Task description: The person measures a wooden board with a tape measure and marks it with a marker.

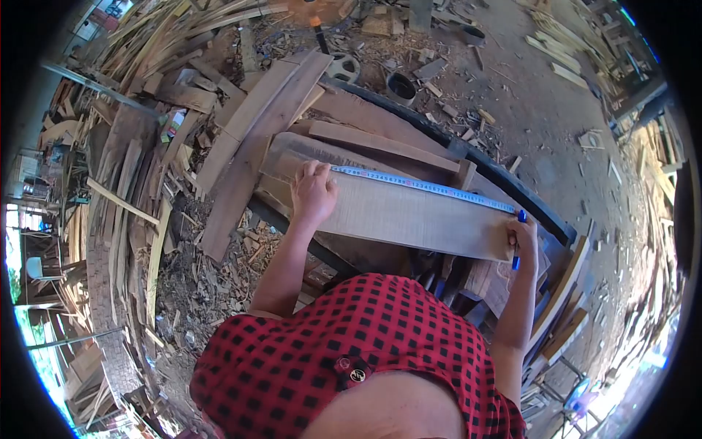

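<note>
A pale, smooth wooden board (409, 216) lies in front of me, tilted down to the right. Along its far edge stretches a blue-and-white measuring tape (424, 184). My left hand (314, 194) presses the tape's left end against the board, its fingers bent and close together. At the board's right end, my right hand (523, 235) is closed around a blue pen (521, 216), which shows above and below the fist. The tape's right end reaches this hand; I cannot make out its case.
Behind the board lie more planks (387, 144) and a long dark beam (504, 183). Long curved boards (256, 143) lean at the left beside heaped offcuts (124, 212). A round container (401, 88) stands on the chip-strewn ground. More timber (563, 322) lies at the right.
</note>
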A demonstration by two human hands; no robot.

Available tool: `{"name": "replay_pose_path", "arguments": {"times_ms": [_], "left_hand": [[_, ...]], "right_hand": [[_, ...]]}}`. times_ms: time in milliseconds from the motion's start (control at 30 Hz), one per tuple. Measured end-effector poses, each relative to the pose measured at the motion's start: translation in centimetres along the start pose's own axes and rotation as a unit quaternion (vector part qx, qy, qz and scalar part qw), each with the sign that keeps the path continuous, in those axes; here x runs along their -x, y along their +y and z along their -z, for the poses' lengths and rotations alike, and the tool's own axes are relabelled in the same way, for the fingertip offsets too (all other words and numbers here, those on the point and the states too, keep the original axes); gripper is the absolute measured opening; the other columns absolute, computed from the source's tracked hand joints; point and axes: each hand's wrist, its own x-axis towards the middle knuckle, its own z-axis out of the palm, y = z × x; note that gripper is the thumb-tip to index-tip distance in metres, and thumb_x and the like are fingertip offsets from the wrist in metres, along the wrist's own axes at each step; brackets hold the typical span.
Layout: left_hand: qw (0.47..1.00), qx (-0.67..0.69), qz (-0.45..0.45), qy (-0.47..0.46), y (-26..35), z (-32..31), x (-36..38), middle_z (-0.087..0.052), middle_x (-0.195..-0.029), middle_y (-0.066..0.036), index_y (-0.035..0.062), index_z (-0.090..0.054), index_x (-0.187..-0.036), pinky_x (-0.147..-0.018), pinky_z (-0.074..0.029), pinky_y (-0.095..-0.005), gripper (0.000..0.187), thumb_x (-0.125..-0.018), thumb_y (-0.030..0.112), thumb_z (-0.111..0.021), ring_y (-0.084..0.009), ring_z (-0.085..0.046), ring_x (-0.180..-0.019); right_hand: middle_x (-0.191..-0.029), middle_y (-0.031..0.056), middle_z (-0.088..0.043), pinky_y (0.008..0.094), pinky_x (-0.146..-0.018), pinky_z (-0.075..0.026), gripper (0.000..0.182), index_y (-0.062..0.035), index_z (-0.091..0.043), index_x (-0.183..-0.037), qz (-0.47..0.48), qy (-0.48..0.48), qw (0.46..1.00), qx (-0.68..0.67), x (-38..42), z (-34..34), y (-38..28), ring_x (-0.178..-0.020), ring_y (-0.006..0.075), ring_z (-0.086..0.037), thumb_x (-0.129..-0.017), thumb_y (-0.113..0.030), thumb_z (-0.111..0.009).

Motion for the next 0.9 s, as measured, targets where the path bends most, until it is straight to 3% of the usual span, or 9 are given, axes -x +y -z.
{"name": "replay_pose_path", "arguments": {"times_ms": [900], "left_hand": [[0.997,-0.047,-0.049,-0.032,0.3,1.0,-0.5,-0.051,-0.117,-0.009,0.0063,-0.059,-0.111,-0.088,-0.045,-0.0457,0.032,-0.080,0.015,-0.058,-0.0303,-0.046,-0.114]], "right_hand": [[-0.053,0.0049,-0.052,0.0288,-0.032,-0.036,0.011,0.0006,-0.054,-0.076,-0.007,0.036,0.997,0.064,0.5,-0.4,-0.6,-0.038,0.0129,-0.049,-0.067,-0.003,-0.060]]}}
